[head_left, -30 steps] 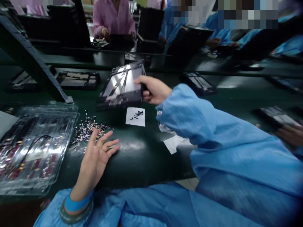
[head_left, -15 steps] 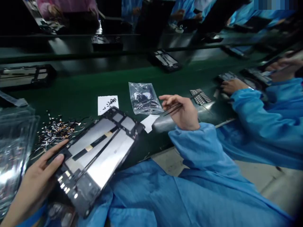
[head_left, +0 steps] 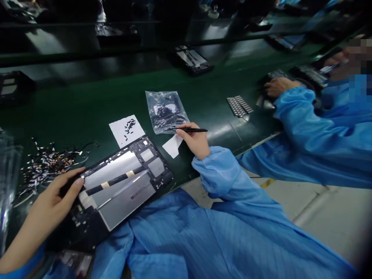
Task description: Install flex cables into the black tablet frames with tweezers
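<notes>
My left hand (head_left: 62,190) grips the left edge of an opened tablet (head_left: 122,193), thumb on top. The tablet lies slanted at the bench edge, its silver inner plates, dark strip and thin cable facing up. Held between the fingers of my right hand (head_left: 196,141) is a pair of black tweezers (head_left: 188,130), lying nearly level, tips pointing left over the lower edge of a clear plastic bag (head_left: 165,112) of small dark parts. Beneath that hand is a white paper scrap (head_left: 173,146). A white sheet (head_left: 117,130) bearing small black pieces touches the tablet's far edge.
Left of the tablet is a heap of small cables (head_left: 52,162), beside clear plastic trays (head_left: 11,186). To the right sits a sheet of small metallic parts (head_left: 240,105). A co-worker's blue sleeve (head_left: 305,112) reaches in at right. Another opened tablet (head_left: 194,60) lies farther back.
My right hand has moved left and turned the tweezers, now pinched toward the bag's lower edge. The tablet has been lowered flatter in my left hand. The view has shifted.
</notes>
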Available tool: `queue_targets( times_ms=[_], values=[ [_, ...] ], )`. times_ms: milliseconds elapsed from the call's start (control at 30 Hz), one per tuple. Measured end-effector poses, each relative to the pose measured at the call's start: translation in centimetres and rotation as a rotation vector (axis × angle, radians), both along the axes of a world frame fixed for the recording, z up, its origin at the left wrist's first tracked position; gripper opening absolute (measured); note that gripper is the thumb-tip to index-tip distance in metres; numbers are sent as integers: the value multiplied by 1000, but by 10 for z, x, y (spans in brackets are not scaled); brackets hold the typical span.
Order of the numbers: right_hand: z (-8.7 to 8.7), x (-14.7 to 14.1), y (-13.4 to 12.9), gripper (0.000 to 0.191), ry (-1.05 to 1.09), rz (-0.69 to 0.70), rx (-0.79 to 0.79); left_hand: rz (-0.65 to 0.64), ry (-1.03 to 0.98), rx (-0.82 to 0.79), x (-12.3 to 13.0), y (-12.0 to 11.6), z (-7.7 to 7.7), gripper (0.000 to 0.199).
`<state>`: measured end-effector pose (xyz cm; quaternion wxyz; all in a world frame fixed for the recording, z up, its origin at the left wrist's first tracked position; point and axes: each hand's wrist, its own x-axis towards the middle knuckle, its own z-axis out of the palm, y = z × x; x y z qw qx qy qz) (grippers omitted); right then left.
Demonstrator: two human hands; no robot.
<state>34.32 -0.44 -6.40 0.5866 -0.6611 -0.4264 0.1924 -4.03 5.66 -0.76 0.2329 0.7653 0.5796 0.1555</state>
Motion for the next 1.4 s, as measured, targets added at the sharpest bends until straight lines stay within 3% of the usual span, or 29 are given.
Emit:
queue_targets(
  times_ms=[167, 300, 500, 633, 733, 833, 933, 1100, 1233, 1400],
  values=[
    [-6, 1, 8, 10, -15, 7, -24, -43, 72, 315, 4, -10, -11, 36],
    [-8, 0, 10, 10, 8, 3, -27, 29, 23, 289, 5, -18, -11, 25],
    [-9, 1, 10, 15, 55, -2, -40, 44, -43, 264, 10, -22, -11, 24],
    [6, -11, 3, 20, 174, 4, 8, 116, -131, 265, 14, -25, -5, 24],
    [27, -37, -1, 22, 317, 123, -17, 28, -236, 114, 29, -31, 7, 22],
    [48, -71, 1, 21, 474, 365, -91, -176, -399, -149, 53, -37, 17, 27],
    [64, -103, 7, 27, 604, 574, -191, -234, -574, -233, 72, -41, 20, 35],
    [75, -131, 17, 37, 778, 699, -331, -69, -649, -248, 80, -48, 19, 28],
    [70, -138, 21, 36, 945, 697, -450, 45, -681, -219, 78, -52, 20, 21],
    [59, -144, 23, 31, 1091, 719, -548, 70, -689, -199, 76, -52, 16, 21]
  ],
)
